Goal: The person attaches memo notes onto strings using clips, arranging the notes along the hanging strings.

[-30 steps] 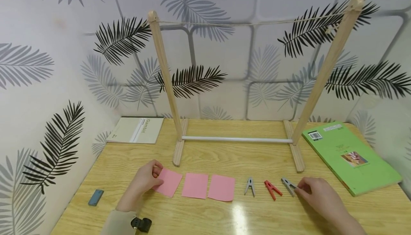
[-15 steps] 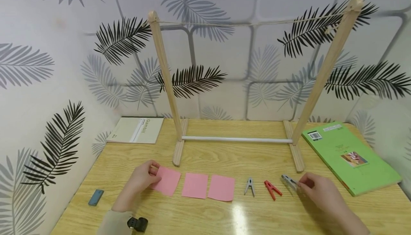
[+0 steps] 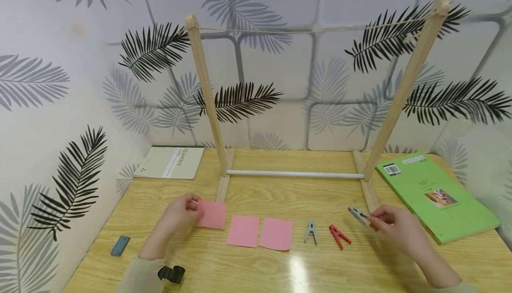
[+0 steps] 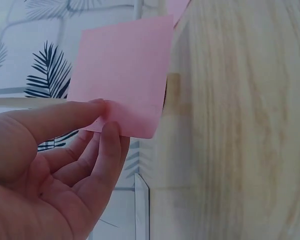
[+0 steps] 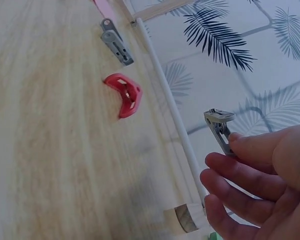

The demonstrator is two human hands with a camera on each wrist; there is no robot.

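Note:
A pink square paper note [image 4: 122,70] is pinched at its edge between the thumb and fingers of my left hand [image 3: 178,215], lifted off the table. Two more pink notes, one [image 3: 243,231] beside the other [image 3: 276,234], lie flat to its right. My right hand [image 3: 402,228] pinches a grey clothespin [image 5: 219,127] by its handle end, its tip pointing left and up. On the table left of that hand lie a red clothespin [image 3: 340,236] and another grey clothespin [image 3: 310,232].
Behind the notes stands a wooden frame [image 3: 208,102] with a string [image 3: 280,31] across its top and a white rod [image 3: 296,174] low down. A pad [image 3: 170,162] lies back left, a green book [image 3: 436,195] right, and a small blue block [image 3: 120,246] at left.
My left hand has raised the pink note from the table and turned it more upright. My right hand has picked the grey clothespin up and moved slightly away from me.

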